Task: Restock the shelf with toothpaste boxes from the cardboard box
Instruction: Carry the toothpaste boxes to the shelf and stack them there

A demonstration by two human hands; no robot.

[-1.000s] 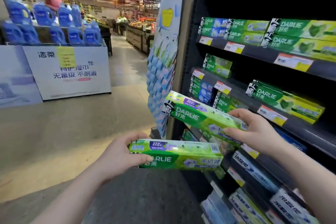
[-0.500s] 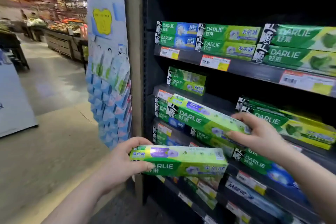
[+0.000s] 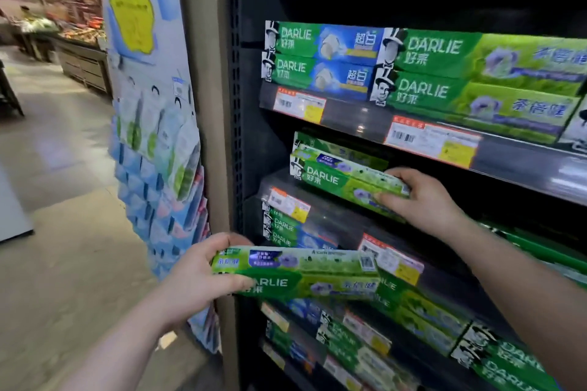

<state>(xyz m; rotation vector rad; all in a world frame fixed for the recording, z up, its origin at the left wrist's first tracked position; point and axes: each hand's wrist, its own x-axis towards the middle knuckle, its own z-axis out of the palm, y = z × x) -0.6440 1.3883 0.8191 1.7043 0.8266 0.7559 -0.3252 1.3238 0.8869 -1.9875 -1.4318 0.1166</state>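
Both toothpaste boxes (image 3: 295,274) horizontal, long axis along shelf (image 3: 349,222).

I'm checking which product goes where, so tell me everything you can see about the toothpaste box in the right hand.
The toothpaste box is a long, slim carton, apparently glossy card, green with a white DARLIE logo, a top-hatted figure at its left end and a blue-purple panel on top. The right hand grips its right end. It lies nearly level, left end slightly higher, at the second shelf, against a similar box behind it. Whether it rests on the shelf is unclear.
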